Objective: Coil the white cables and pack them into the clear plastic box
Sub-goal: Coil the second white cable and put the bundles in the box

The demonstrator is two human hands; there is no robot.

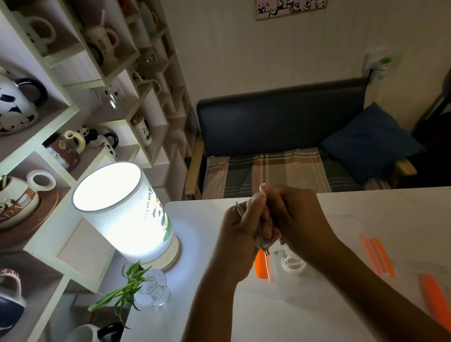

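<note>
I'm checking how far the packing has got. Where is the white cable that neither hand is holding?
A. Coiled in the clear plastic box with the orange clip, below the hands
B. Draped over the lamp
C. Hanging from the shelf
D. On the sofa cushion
A: a coiled white cable lies inside the clear plastic box with the orange clip, just under the left hand and right hand, which grip another cable.

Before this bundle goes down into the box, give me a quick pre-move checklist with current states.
1. Coiled cable held by both hands, left hand and right hand: ok.
2. Connector ends tucked in: not ok, plugs stick out top and bottom.
3. Clear plastic box open, lid off to the right: ok.
4. Room in box beside the coil already there: cannot tell.
5. Lamp and glass vase apart from the hands: ok.
</note>
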